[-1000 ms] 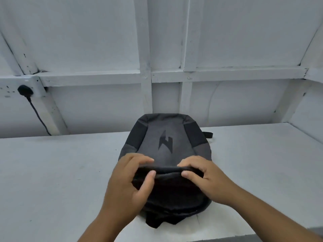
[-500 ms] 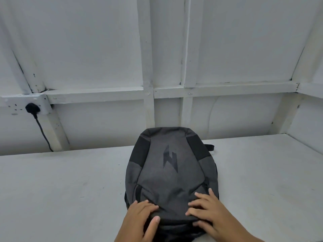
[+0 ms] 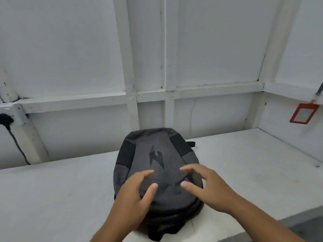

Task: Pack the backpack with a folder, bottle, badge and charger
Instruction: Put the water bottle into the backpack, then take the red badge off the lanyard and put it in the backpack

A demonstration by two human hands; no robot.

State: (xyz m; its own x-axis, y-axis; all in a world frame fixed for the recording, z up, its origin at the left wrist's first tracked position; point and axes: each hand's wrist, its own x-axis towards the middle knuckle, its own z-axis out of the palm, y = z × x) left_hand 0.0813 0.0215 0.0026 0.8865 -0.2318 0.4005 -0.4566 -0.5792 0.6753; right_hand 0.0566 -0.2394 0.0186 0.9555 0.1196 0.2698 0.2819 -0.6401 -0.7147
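A second earlier both hands had pinched the near rim of the backpack (image 3: 157, 165); now the left hand (image 3: 138, 194) and right hand (image 3: 206, 187) were spread open over its closed front, gripping nothing. It lay flat on the table (image 3: 52, 198), so opening it probably came next. The red badge (image 3: 303, 113) hung on the right wall; folder, bottle and charger were out of sight.

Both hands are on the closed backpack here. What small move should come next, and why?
Probably reach the right hand toward the red badge hanging on the right wall. The backpack lies flat on the table, both hands open on it; the badge is the only loose item in view.
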